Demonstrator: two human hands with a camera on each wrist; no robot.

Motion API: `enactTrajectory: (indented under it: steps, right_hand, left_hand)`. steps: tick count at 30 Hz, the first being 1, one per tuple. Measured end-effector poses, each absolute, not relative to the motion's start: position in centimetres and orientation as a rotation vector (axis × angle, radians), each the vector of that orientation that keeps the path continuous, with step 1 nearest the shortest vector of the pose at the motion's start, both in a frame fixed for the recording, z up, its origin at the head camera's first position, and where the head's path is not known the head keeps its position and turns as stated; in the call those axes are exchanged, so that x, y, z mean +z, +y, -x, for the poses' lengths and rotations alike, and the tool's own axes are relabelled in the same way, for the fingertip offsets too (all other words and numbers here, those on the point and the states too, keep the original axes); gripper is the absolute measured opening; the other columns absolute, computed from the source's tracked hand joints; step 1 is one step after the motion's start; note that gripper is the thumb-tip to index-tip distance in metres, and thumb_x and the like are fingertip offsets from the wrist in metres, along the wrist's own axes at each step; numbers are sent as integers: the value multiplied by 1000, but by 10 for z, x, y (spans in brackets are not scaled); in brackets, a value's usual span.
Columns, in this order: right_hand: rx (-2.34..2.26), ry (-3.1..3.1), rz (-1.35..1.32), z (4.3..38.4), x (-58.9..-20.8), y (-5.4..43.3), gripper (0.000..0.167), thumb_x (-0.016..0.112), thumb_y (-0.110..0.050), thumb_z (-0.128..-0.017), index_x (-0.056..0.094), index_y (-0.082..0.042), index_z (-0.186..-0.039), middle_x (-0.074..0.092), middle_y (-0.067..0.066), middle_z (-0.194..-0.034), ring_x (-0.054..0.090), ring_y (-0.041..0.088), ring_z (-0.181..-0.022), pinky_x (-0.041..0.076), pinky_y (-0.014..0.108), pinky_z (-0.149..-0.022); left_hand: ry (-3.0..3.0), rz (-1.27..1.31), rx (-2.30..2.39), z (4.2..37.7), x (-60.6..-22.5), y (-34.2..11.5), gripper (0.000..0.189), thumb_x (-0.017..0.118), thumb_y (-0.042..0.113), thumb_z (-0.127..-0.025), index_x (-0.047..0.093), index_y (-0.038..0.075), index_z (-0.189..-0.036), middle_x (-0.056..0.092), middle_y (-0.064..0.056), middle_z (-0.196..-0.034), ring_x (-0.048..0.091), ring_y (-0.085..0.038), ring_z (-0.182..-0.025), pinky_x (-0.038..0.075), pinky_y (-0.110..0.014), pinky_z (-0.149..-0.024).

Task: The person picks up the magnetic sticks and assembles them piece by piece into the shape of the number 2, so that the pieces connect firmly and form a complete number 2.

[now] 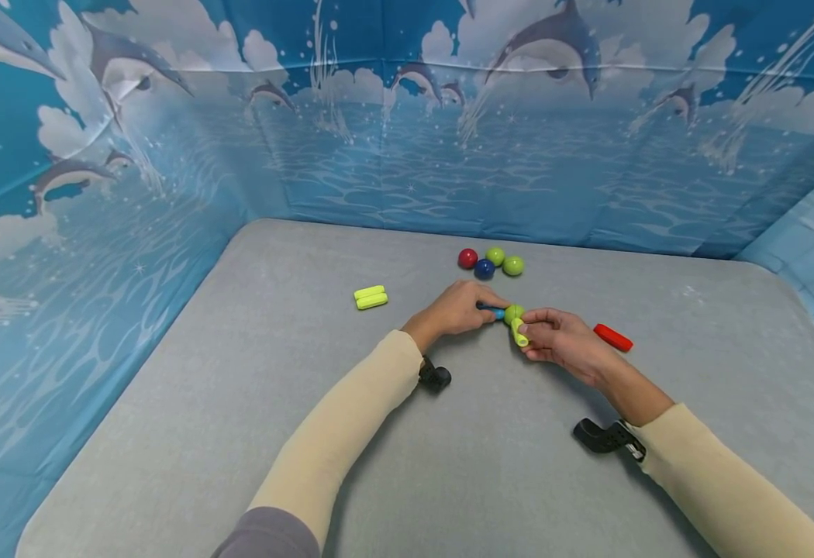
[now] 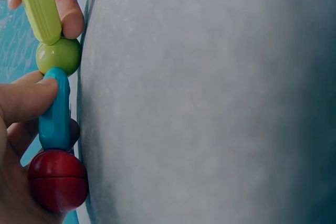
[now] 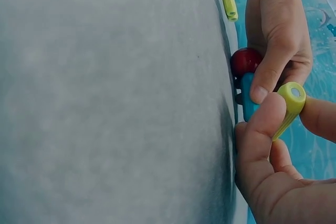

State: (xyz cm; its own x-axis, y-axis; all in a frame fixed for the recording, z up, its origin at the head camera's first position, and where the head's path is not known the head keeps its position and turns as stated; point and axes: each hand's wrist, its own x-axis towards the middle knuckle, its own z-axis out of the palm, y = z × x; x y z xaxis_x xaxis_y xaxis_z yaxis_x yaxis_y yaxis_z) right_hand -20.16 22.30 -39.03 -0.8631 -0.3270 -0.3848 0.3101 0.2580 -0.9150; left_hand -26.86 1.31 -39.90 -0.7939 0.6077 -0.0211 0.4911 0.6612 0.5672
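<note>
While my left grip (image 1: 457,308) pinches a blue plastic bar (image 2: 55,111) touching a glossy red ball (image 2: 58,181), my right grip (image 1: 566,341) pinches a ribbed yellow-green plastic bar (image 2: 42,11) against a lime-green ball (image 2: 59,56), over the grey counter (image 1: 309,325).

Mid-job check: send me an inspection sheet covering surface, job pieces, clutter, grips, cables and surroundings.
Surface: grey tabletop, bare in the foreground between the arms.
Job's things: blue rod between red end ball and green ball; yellow-green rod touching the green ball.
Clutter: loose red rod at right; pair of loose yellow-green rods at left; four loose balls (red, blue, two green) beyond the hands.
Grips: left grip pinches the blue rod; right grip pinches the yellow-green rod.
Cables: nothing seen.
Surroundings: blue dolphin-print fabric behind the table.
</note>
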Motion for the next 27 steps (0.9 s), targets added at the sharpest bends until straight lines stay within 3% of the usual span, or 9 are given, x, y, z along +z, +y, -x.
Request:
enactTrajectory:
  steps: [14,21,27]
  right_hand:
    - [-1670,2011,2,205,-392,224,46,56,-30,-102,36,-1,-132,53,2,-105,62,4,-82,55,18,-77]
    - [-1586,2044,-4,211,-389,231,50,51,-27,-103,30,2,-140,57,2,-105,65,6,-82,57,21,-79]
    - [-1260,2408,90,238,-380,245,54,46,-27,-104,32,6,-145,60,22,-124,64,13,-86,56,28,-78]
  left_hand:
    - [2654,-855,853,272,-401,15,35,66,24,-95,67,27,-130,66,5,-134,60,-9,-125,48,-27,-104]
    - [2667,-888,805,272,-401,16,36,66,25,-96,65,27,-132,65,5,-135,59,-9,-127,48,-27,-104]
    - [2668,-879,804,273,-401,16,35,66,26,-96,66,29,-131,65,5,-136,59,-9,-127,48,-27,-105]
